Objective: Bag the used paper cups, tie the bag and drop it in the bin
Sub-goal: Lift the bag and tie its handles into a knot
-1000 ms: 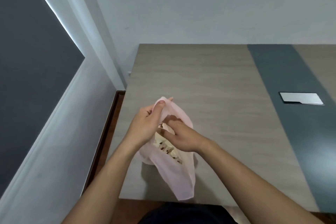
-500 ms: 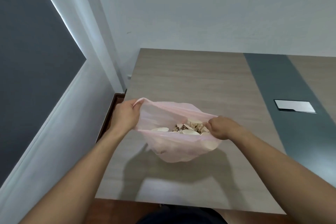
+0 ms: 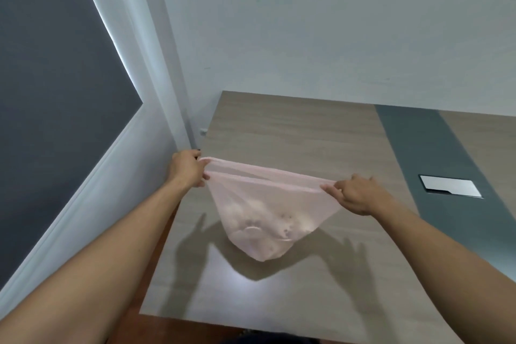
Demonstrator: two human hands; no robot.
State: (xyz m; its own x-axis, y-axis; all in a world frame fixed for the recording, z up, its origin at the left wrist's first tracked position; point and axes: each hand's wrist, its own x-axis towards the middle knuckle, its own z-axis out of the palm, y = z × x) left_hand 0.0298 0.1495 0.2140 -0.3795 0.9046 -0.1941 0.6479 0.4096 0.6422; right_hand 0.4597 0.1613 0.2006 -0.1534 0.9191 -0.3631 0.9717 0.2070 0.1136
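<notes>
- Left hand [image 3: 186, 170] pinches the left end of the pink bag [image 3: 268, 209] mouth.
- Right hand [image 3: 356, 195] grips the right end, rim pulled taut.
- Paper cups [image 3: 259, 225] show faintly inside; bag hangs above the table [image 3: 293, 134].

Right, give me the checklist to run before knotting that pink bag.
1. Left hand pinches one end of the bag's mouth: ok.
2. Right hand pinches the other end: ok.
3. Mouth of the pink bag pulled taut and flat between the hands: ok.
4. Cups settled at the bottom, none poking out: ok.
5. Bag lifted clear of the table: cannot tell; its tip hangs near the surface.
6. Bin within reach: cannot tell, none in view.
</notes>
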